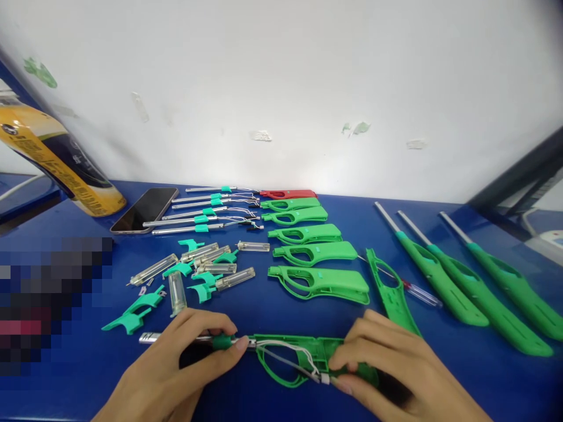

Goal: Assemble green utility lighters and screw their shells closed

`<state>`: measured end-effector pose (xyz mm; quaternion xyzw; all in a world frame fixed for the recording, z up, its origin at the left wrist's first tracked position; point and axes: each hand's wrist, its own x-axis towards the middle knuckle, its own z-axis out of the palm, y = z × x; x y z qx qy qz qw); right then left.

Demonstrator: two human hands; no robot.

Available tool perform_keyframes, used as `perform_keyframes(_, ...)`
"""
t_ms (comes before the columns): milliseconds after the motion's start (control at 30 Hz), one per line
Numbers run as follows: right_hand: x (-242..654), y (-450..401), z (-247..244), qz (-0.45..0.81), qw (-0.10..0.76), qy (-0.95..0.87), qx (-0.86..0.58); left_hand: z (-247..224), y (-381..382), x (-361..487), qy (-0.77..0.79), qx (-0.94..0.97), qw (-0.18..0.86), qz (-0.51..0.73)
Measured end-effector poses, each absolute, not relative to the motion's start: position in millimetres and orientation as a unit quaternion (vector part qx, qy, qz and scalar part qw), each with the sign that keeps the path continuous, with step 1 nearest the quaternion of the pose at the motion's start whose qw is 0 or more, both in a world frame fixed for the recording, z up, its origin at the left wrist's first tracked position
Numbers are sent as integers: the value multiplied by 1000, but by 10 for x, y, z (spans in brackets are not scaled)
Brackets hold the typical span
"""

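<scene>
My left hand (193, 357) pinches the metal lighter tube (149, 338) near its teal collar, at the nozzle end of an open green handle shell (281, 384). From the tube, white and grey wires (281, 351) run across the shell's trigger loop. At their far end a small white connector (324, 379) shows at the fingertips of my right hand (382, 363), whose fingers are closed there over the shell's body. The fingers hide the rest of that connector and part of the shell.
Green half shells (319, 284) and a red one (288, 194) lie in a column. Wired tubes (189, 228), clear fuel tanks (177, 293) and teal triggers (134, 316) are at left. Assembled lighters (497, 293) and a screwdriver (422, 294) lie right. A phone (145, 211) and bottle (65, 158) stand back left.
</scene>
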<state>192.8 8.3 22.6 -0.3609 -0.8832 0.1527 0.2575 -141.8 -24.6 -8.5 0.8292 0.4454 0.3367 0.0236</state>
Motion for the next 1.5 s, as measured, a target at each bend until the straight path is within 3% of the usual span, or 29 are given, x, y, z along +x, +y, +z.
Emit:
perform_keyframes(333,1928,83,262,158,248,-879,-374,-59,-302,-1418,478,819,38,315)
perform_keyframes(567,1941,41,152,92,245,-885,-386,-100,-242,-1454,445,832,31,329)
perform_keyframes(1000,1872,3,119,85,302,-868,-384,-130,-250,-1448,454,829,48,324)
perform_keyframes(1500,1928,39,53,67,291,-889,-348,-71,-264,-1429,449,842,-5,298)
